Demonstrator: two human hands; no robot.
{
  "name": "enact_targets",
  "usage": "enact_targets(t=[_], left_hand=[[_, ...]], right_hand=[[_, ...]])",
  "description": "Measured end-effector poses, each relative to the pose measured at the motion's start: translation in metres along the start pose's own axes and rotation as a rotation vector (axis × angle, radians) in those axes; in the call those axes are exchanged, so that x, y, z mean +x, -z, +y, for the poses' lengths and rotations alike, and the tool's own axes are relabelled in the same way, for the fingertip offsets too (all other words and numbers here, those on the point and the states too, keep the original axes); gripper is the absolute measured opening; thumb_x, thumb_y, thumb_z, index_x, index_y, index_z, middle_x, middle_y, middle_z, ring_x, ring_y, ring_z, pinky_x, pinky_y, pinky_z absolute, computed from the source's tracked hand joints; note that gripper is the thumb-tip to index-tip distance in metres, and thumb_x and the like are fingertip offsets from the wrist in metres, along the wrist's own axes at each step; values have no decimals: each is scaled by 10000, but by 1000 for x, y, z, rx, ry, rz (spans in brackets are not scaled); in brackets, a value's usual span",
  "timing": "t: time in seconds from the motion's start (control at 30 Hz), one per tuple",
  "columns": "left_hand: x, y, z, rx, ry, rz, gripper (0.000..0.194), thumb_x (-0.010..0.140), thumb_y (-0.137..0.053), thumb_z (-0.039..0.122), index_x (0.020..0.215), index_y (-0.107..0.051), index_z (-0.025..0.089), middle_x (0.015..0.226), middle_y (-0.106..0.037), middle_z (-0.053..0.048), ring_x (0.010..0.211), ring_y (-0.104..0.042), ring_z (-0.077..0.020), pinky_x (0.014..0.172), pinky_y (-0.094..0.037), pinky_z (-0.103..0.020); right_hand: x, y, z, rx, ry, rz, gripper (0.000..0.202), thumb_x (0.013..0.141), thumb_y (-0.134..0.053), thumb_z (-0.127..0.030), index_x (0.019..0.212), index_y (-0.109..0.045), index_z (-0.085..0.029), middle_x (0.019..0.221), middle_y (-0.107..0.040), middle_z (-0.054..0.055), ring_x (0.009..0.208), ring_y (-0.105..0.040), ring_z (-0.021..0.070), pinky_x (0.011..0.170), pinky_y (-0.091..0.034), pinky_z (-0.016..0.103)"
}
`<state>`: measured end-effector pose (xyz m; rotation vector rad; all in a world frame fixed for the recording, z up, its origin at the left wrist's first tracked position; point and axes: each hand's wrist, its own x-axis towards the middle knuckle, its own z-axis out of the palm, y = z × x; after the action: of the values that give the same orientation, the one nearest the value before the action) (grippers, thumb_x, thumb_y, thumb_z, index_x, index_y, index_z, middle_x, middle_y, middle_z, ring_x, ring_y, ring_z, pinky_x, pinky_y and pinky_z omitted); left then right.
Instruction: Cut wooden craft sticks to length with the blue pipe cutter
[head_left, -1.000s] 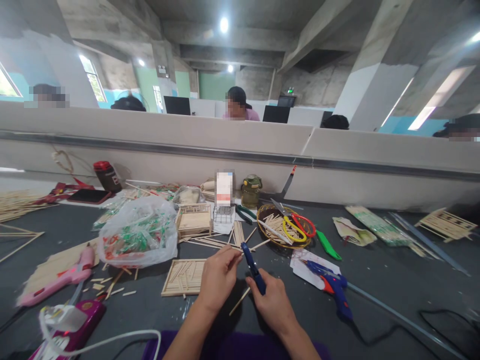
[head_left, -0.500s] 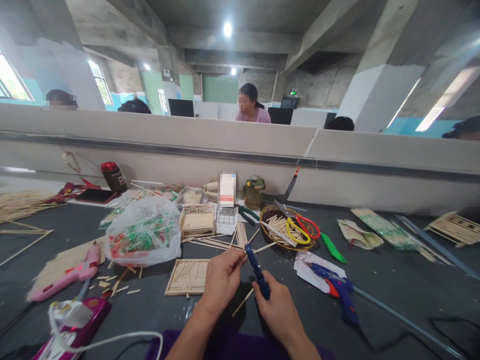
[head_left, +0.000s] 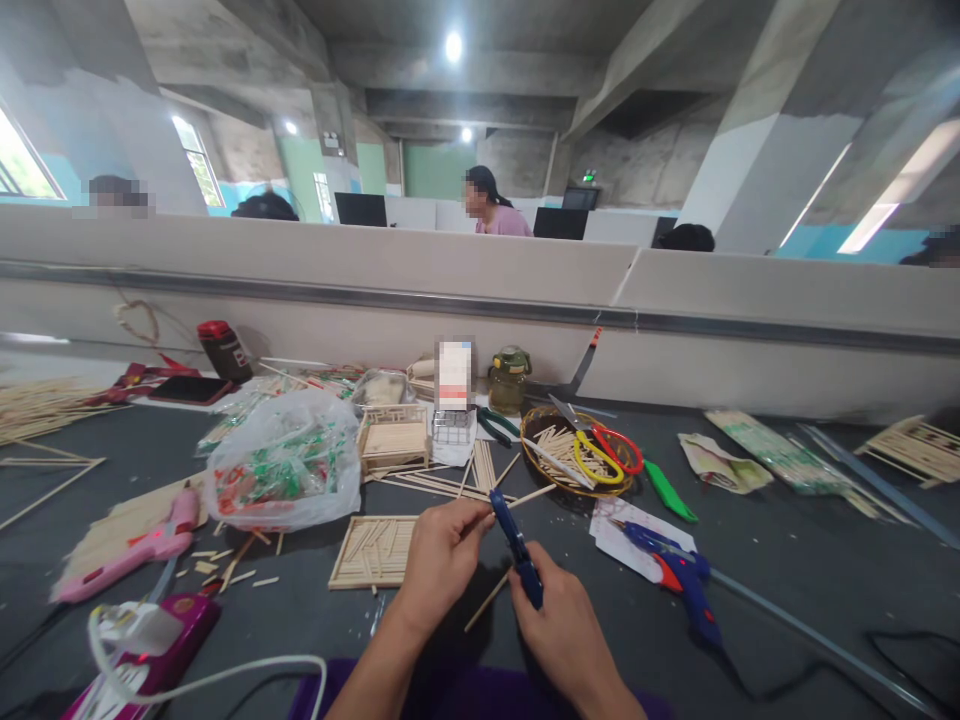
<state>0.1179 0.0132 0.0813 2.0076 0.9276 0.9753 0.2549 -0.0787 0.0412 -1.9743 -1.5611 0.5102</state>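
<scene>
Between the fingertips of my left hand (head_left: 446,550), pinched closed, is a thin wooden stick (head_left: 535,494) that seems to run on to the right past the tool. My right hand (head_left: 559,605) is wrapped around a blue hand cutter (head_left: 516,545), its head up against my left fingertips where the stick passes. Exactly how the jaws meet the stick is too small to see. Left of my hands lies a small wooden tray-like panel (head_left: 367,555) with short sticks on it. Another stick (head_left: 486,602) lies on the table below the cutter.
Behind my hands are loose sticks (head_left: 484,465), a wicker basket (head_left: 626,488) with scissors (head_left: 600,455), and a small wooden model (head_left: 394,440). A blue glue gun (head_left: 675,570) lies right; a pink glue gun (head_left: 142,555), plastic bag (head_left: 285,470) and power strip (head_left: 172,640) lie left.
My right hand and the cutter's handle have shifted slightly right and down. My left hand stays nearly in place. Beyond the partition, a person has turned and leaned left.
</scene>
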Motion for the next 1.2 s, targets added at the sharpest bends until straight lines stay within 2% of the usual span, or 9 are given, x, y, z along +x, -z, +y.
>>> enact_targets(t=[0.27,0.57,0.67,0.77,0.87,0.97,1.07,1.2], left_hand=[[1,3,-3,-107,54,-59,224,871,-543,268,828,-750,193,741,-718,-17,673,-596,-157,621,-421,-224],[1,4,6,-233,75,-33,209,856,-584,275,896,-765,179,794,-735,-45,736,-631,-177,677,-457,-235],[0,2,7,-248,36,-24,202,870,-580,278,908,-757,188,795,-722,-40,747,-630,-168,694,-456,-235],[0,3,7,-242,-38,-38,185,875,-581,262,881,-749,187,753,-695,-33,708,-611,-152,671,-445,-231],[0,7,7,-234,-140,-33,152,865,-600,238,832,-737,181,725,-670,-33,702,-596,-150,663,-435,-238],[1,10,8,-267,-217,-26,115,851,-622,214,839,-733,187,773,-670,-44,768,-601,-162,715,-446,-259],[2,11,8,-324,-230,-30,93,832,-651,199,864,-738,203,821,-668,-48,810,-604,-166,752,-458,-278],[2,11,6,-366,-221,-37,77,811,-680,182,842,-742,215,822,-657,-38,822,-599,-163,786,-459,-294]], right_hand=[[-3,2,-2,-15,24,18,138,862,-419,-235,943,-530,-237,767,-662,12,727,-648,203,618,-374,254],[-5,5,-3,-32,95,97,194,826,-437,-195,994,-529,-228,800,-650,8,729,-639,194,645,-444,267],[-4,3,4,-42,147,178,318,790,-461,-179,1105,-504,-194,969,-651,66,899,-636,222,769,-485,313],[-2,2,9,-38,237,259,428,748,-473,-138,1174,-479,-179,1129,-599,103,1081,-565,241,925,-453,368],[-2,6,9,-44,314,299,421,752,-475,-125,1166,-487,-202,1110,-576,91,1079,-531,245,944,-436,408],[-3,11,9,-103,362,397,425,731,-508,-137,1151,-483,-199,1082,-551,97,1045,-509,267,922,-423,457],[-3,14,10,-178,391,482,475,706,-545,-154,1173,-462,-176,1080,-526,111,1033,-488,285,921,-403,491],[-4,15,13,-245,418,507,517,726,-571,-215,1221,-438,-154,1111,-497,128,1046,-466,304,927,-387,519]])
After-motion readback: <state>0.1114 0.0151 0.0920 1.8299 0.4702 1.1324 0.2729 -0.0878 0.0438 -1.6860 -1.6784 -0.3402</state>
